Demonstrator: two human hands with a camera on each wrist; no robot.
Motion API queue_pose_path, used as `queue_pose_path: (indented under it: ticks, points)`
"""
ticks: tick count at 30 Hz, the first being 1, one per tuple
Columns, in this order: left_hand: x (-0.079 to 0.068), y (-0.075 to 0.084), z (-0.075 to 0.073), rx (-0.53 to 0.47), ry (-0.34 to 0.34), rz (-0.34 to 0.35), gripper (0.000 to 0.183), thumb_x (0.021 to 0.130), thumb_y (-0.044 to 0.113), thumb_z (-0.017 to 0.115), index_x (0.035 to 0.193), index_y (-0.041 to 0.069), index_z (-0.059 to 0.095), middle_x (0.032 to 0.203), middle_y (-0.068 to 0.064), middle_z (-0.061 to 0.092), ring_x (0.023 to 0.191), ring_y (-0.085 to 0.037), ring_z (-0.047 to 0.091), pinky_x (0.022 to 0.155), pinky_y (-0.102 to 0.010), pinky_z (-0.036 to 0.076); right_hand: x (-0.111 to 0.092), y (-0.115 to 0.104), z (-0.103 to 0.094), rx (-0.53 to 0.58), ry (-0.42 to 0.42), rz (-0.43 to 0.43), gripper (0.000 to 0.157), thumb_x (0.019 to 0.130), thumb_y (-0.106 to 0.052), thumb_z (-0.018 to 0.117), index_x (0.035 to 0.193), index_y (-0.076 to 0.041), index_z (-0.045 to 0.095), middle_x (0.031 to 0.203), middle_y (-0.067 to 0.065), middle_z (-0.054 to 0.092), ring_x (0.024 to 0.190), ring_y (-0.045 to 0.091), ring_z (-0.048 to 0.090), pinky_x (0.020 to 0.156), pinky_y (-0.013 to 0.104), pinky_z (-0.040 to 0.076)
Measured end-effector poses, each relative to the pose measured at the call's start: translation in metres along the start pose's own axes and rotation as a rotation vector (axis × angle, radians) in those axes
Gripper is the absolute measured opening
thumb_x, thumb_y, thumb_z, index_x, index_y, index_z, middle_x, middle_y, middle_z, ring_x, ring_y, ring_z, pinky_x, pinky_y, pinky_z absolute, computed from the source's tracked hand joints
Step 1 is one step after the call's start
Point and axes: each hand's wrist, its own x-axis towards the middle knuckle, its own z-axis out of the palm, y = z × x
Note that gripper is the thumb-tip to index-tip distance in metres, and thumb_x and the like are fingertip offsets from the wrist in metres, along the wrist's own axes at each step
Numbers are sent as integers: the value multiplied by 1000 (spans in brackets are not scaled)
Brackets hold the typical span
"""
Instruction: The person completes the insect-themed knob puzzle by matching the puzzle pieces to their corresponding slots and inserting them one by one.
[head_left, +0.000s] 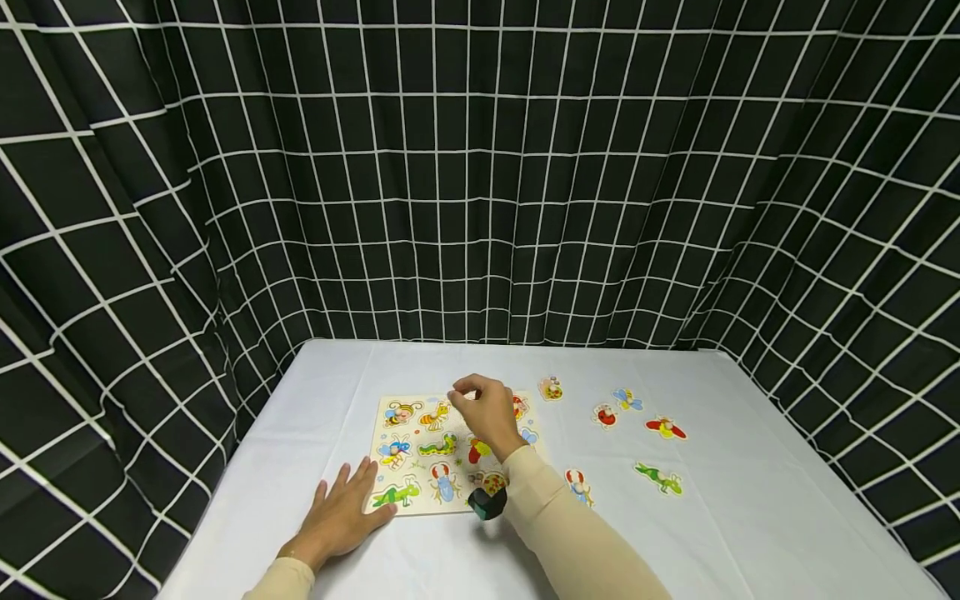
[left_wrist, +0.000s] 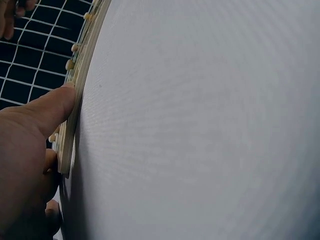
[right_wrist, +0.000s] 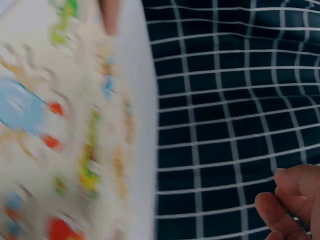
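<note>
A pale wooden peg puzzle board (head_left: 416,508) with insect pictures lies on the table. My left hand (head_left: 341,510) rests flat at its lower left corner, fingers spread. In the left wrist view its thumb (left_wrist: 55,105) presses on the board's edge. Above the board's upper middle is my right hand (head_left: 487,412), fingers loosely bent; no piece shows in them. Knobbed pieces on the board include a bee (head_left: 401,413), a caterpillar (head_left: 438,446) and a mosquito (head_left: 393,451). The right hand and forearm hide part of its right half.
Loose pieces lie right of the board: a snail-like piece (head_left: 551,388), ladybug (head_left: 604,416), blue-winged insect (head_left: 627,400), red-winged insect (head_left: 665,428), grasshopper (head_left: 660,478) and beetle (head_left: 578,487). A white cloth covers the table (head_left: 757,500). Black gridded curtains (head_left: 480,167) surround it.
</note>
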Motion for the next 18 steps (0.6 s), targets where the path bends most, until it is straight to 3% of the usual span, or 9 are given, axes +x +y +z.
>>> queue_pose_path:
  ticks: [10,18]
  points:
    - [1,0,0,-6,-1,-6,85,89,52,62,147,-3,34,154,-18,26,140,-45,13,109,-63,0,29,-10,-68,-14,185,-163,6,82,-13,77,88,-11,76,75,-5,68,52,16,43,47,31,34]
    - [1,-1,1,-7,-6,-6,85,88,53,62,147,-2,34,155,-17,25,141,-45,13,109,-63,-1,42,2,-114,-53,273,-189,10,82,-12,77,90,-6,76,82,3,71,61,18,49,59,32,37]
